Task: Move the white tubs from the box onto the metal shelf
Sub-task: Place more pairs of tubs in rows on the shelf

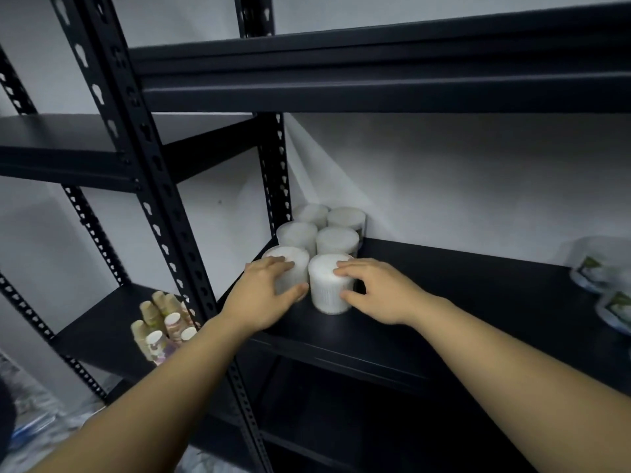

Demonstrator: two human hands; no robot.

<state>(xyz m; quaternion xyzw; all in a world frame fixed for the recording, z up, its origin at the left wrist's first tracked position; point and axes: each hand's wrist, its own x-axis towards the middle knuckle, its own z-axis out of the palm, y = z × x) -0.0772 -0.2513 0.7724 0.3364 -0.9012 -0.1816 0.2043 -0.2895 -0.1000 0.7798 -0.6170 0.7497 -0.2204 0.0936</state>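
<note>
Six white tubs point(321, 240) stood two abreast at the metal shelf's point(461, 302) left rear corner, left hand point(263, 298) curled round the front-left tub point(288, 264), right hand point(379, 288) gripping the front-right tub point(329, 285), fingers on top, thumbs in front.

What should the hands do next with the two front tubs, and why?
Probably let go and draw back: the left hand and right hand each grip a front tub already standing on the metal shelf, in line with four behind.
</note>
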